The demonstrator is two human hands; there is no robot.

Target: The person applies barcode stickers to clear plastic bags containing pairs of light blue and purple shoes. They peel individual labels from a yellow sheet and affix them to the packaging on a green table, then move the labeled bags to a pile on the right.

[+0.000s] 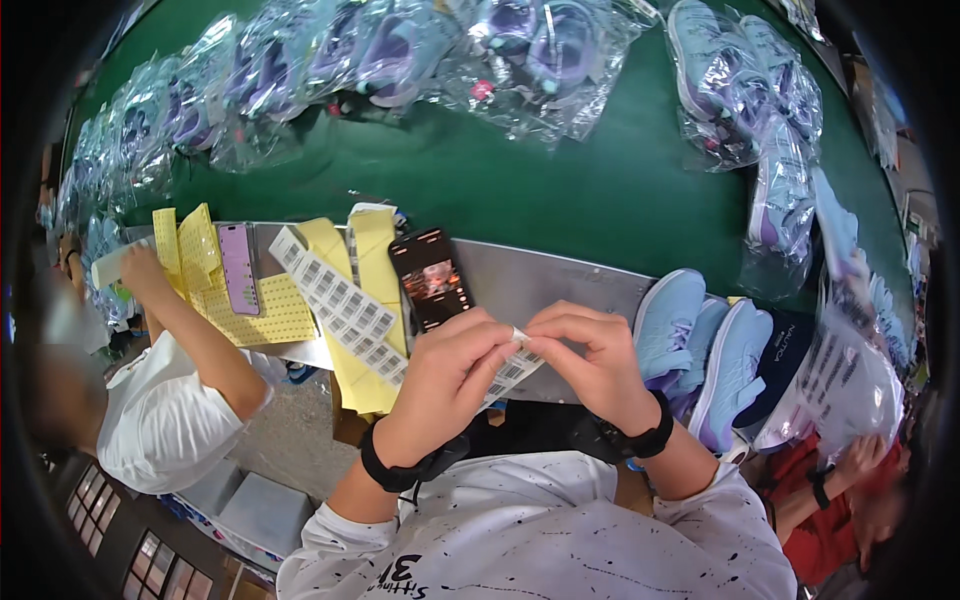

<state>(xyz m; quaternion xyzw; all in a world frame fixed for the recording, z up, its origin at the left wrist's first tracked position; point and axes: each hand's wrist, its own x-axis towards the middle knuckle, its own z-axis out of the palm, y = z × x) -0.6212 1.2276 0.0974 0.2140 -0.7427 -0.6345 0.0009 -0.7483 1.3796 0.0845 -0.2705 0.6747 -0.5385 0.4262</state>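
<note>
Close in front of my body, both hands pinch the top end of a strip of white barcode labels (516, 372). My left hand (448, 372) has its thumb and fingers pressed together on it. My right hand (598, 362) pinches the same end from the other side, the fingertips nearly meeting. Most of the strip is hidden behind the hands. Beyond my left hand lie a phone with a lit screen (432, 280), a long sheet of barcode labels (335, 300) and yellow backing paper (375, 245). Light blue shoes (668, 315) stand right of my right hand.
Bagged blue and purple shoes (395, 50) line the far side of the green conveyor belt (590, 190), with more bagged shoes (780, 190) at right. A co-worker in white (185, 410) handles a roll at left, near a purple phone (238, 268). Another person's hand (862, 458) holds a plastic bag at right.
</note>
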